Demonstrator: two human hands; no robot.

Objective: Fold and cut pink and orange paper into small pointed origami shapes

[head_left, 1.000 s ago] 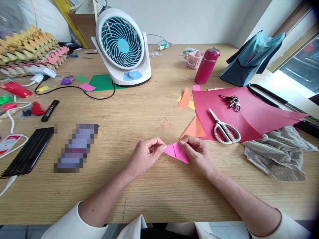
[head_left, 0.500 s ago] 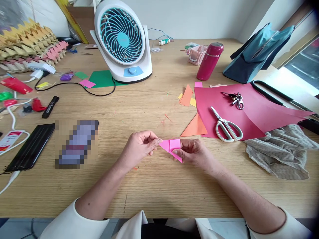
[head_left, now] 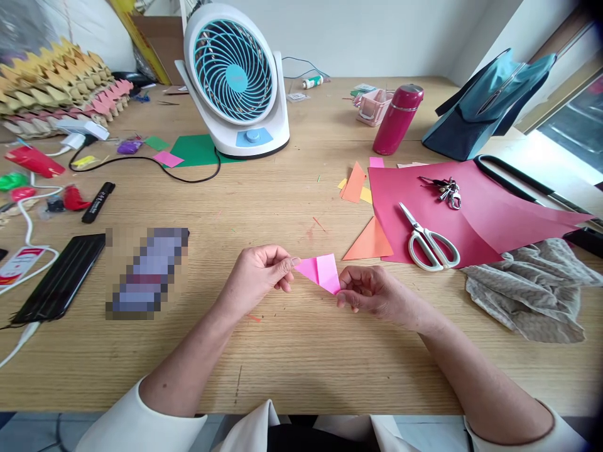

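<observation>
A small folded pink paper [head_left: 325, 271] is held up between both hands above the wooden table. My left hand [head_left: 264, 271] pinches its pointed left corner between thumb and forefinger. At its lower right corner, my right hand [head_left: 370, 290] grips the paper with thumb and fingertips. The paper has a flap folded over its right part. Just beyond my right hand lies a folded orange paper triangle [head_left: 370, 242], and white-handled scissors [head_left: 428, 242] rest on a large red sheet [head_left: 396, 188].
A white fan [head_left: 240, 78] stands at the back beside a green sheet [head_left: 188, 150]. A pink bottle [head_left: 398, 119] and a teal bag [head_left: 480, 107] are at the back right. Grey cloth [head_left: 532, 289] lies right; a black marker [head_left: 98, 202] and a pixelated item [head_left: 148, 270] lie left.
The fingers of my right hand have shifted off the flap to the lower right corner, uncovering more of the pink paper. My left hand has moved slightly left and up with it.
</observation>
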